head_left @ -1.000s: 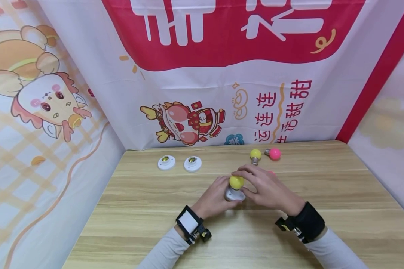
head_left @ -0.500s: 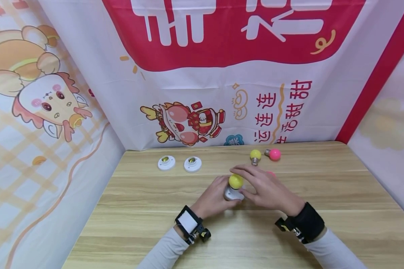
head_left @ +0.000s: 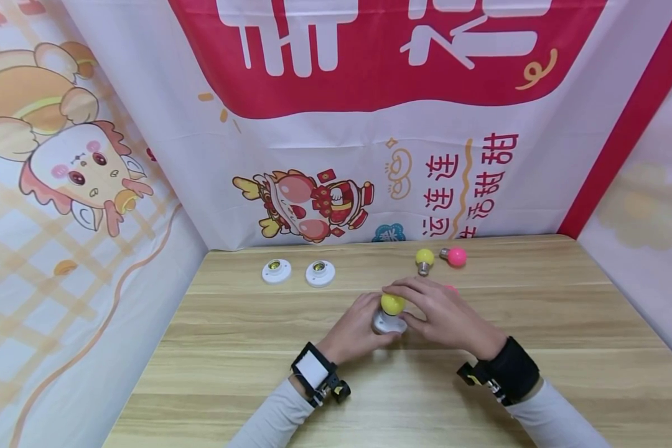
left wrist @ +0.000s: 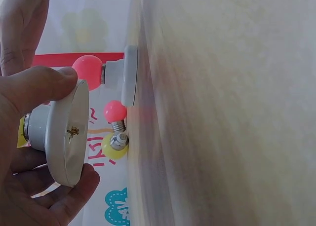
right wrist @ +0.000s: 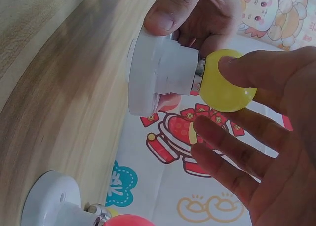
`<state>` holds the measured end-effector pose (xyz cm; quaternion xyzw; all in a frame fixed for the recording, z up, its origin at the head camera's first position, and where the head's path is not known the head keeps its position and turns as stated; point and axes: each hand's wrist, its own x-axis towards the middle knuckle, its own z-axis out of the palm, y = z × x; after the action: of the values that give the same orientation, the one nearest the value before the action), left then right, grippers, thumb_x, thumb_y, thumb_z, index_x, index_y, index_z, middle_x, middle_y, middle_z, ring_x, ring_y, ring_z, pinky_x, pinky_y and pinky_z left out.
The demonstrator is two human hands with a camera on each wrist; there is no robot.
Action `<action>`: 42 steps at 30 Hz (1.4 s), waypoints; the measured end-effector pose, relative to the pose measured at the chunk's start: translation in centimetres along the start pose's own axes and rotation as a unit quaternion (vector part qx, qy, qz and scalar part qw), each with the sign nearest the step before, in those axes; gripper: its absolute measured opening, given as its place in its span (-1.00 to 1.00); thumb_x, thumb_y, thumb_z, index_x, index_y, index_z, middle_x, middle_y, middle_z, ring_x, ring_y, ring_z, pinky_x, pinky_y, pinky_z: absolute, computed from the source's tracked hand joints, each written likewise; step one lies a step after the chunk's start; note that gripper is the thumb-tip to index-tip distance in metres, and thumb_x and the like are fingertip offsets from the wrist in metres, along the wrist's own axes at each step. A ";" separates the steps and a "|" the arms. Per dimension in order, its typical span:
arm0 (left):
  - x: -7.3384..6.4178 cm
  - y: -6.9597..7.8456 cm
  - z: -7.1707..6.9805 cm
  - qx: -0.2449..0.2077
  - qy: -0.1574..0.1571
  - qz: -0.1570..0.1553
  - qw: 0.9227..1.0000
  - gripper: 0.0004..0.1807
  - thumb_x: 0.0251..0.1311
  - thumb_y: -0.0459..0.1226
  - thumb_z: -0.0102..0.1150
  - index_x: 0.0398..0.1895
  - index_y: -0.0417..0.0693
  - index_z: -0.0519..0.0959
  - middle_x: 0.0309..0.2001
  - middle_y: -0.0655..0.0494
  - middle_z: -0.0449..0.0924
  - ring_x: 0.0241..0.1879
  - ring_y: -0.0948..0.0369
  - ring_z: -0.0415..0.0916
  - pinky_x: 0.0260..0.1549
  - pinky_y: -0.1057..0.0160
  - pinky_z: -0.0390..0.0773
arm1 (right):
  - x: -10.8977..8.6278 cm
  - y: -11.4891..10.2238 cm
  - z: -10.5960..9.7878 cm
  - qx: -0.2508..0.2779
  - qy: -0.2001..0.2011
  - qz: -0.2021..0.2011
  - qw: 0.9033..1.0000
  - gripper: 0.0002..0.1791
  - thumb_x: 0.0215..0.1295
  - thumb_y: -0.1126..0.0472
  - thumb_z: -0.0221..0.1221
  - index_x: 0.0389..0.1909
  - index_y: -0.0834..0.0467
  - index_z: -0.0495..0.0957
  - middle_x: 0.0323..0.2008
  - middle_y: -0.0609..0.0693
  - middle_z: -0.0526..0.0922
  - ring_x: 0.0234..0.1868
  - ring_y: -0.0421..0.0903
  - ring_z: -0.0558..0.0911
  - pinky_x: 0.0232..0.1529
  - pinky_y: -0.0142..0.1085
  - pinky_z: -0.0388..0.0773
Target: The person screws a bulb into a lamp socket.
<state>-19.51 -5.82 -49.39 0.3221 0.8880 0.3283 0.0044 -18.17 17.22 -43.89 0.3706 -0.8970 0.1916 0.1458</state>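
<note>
My left hand point(head_left: 358, 333) grips a white round lamp holder point(head_left: 389, 325) by the edge of its base, thumb on one side and fingers on the other. In the left wrist view the holder is off the tabletop, its hollow underside showing. A yellow light bulb point(head_left: 392, 303) sits in the holder's socket, and a band of its metal cap shows in the right wrist view. My right hand point(head_left: 445, 311) pinches this bulb, the thumb point(right wrist: 242, 70) on its near side and the lower fingers spread away from it.
Two white lamp holders without bulbs point(head_left: 277, 271) point(head_left: 320, 273) stand at the back left. A yellow bulb point(head_left: 424, 257) and a pink bulb point(head_left: 457, 256) lie at the back right. Behind my right hand stands another holder point(left wrist: 130, 75) with a pink bulb point(left wrist: 89, 72) in it.
My right fingers shift slightly around the yellow bulb. The left hand keeps hold of the lamp holder in nearly the same place.
</note>
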 end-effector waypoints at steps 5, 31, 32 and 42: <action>0.0 -0.1 0.0 -0.003 0.000 0.000 1.000 -0.07 0.25 -0.05 0.53 0.63 0.10 0.28 0.52 0.09 0.45 0.44 0.14 0.43 0.43 0.12 0.55 | 0.1 0.0 0.1 -0.007 0.013 -0.002 1.000 -0.41 0.26 0.10 0.52 0.32 -0.02 0.63 0.22 -0.08 0.69 0.24 -0.08 0.69 0.22 -0.10 0.74; 0.3 -0.2 0.2 -0.009 -0.004 0.025 1.000 -0.07 0.28 -0.05 0.50 0.65 0.06 0.25 0.48 0.07 0.49 0.43 0.15 0.44 0.44 0.18 0.53 | 0.3 -0.3 -0.5 0.058 -0.034 0.000 0.998 -0.38 0.31 0.28 0.44 0.40 0.07 0.57 0.37 -0.02 0.63 0.42 0.01 0.59 0.40 -0.03 0.62; 0.3 -0.2 0.2 -0.010 -0.005 0.023 1.000 -0.08 0.28 -0.05 0.50 0.65 0.07 0.25 0.48 0.08 0.49 0.43 0.16 0.44 0.44 0.18 0.53 | 0.3 -0.3 -0.5 0.059 -0.034 0.000 0.998 -0.39 0.31 0.29 0.45 0.39 0.09 0.58 0.36 0.00 0.65 0.40 0.03 0.60 0.39 -0.03 0.63; 0.4 -0.2 0.3 -0.028 -0.009 0.007 1.000 -0.10 0.30 -0.04 0.48 0.65 0.14 0.26 0.49 0.11 0.48 0.44 0.17 0.44 0.41 0.19 0.57 | 0.7 -0.1 -0.4 0.047 -0.020 0.010 0.999 -0.44 0.31 0.19 0.48 0.33 0.13 0.63 0.26 0.09 0.71 0.28 0.06 0.70 0.25 -0.07 0.73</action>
<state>-19.87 -5.55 -49.65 0.3307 0.8763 0.3499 0.0188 -18.53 16.85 -43.19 0.3716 -0.8935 0.2277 0.1081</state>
